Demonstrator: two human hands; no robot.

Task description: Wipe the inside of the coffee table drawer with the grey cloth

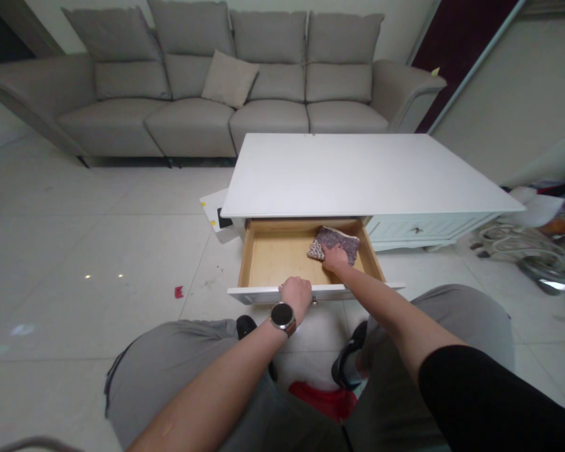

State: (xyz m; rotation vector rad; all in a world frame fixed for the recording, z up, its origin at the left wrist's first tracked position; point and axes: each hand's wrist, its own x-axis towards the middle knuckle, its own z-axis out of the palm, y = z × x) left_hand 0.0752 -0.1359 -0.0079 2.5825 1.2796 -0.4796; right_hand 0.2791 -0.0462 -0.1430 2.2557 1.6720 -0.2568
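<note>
A wooden drawer (pixel 277 254) with a white front panel is pulled out of the white coffee table (pixel 358 176). My left hand (pixel 295 294), a watch on its wrist, is closed over the top edge of that front panel, just left of the small knob (pixel 314 301). Inside the drawer, toward its right side, a folded purple-and-white patterned cloth (pixel 341 238) lies against the wooden bottom. My right hand (pixel 335 256) reaches over the panel and grips the cloth at its near edge; some of its fingertips are hidden.
A second drawer (pixel 414 230) in the table is shut. Beyond stands a long grey sofa (pixel 193 125). A white box (pixel 219 213) sits on the floor by the table's left end. Coiled hoses (pixel 518 242) and clutter lie at right. A red scrap (pixel 178 292) is on the tiles.
</note>
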